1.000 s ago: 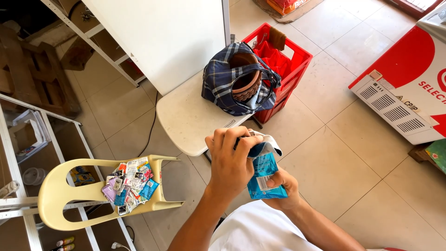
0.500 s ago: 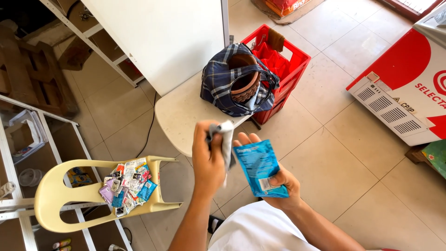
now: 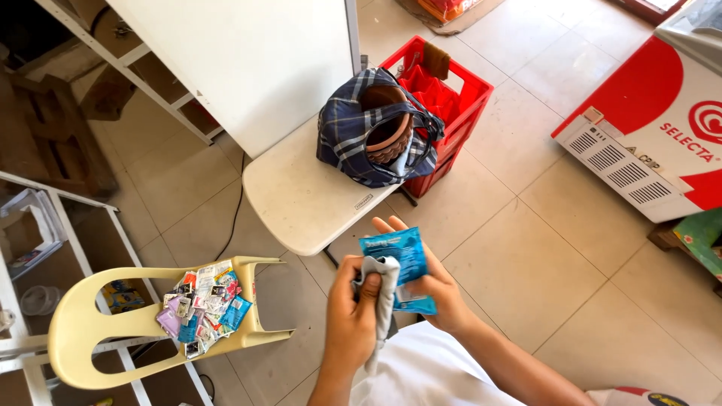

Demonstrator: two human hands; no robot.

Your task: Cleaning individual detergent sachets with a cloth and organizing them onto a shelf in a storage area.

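My right hand (image 3: 440, 289) lies palm up under a flat blue packet (image 3: 402, 267), which rests on its fingers. My left hand (image 3: 352, 319) grips a pale grey cloth (image 3: 383, 297) and presses it against the packet's left edge. The cloth hangs down over my white shirt. Both hands are held above the tiled floor, just in front of a cream table (image 3: 301, 199).
A plaid bag (image 3: 350, 139) with a brown basket inside sits on the table beside a red crate (image 3: 459, 105). A pale yellow plastic chair (image 3: 98, 319) at the lower left holds a pile of small packets (image 3: 203, 304). A red and white freezer (image 3: 654, 143) stands at the right; shelving at the left.
My left hand lifted the cloth off the packet, then brought it back against the packet's left edge. The packet now lies flatter on my right palm.
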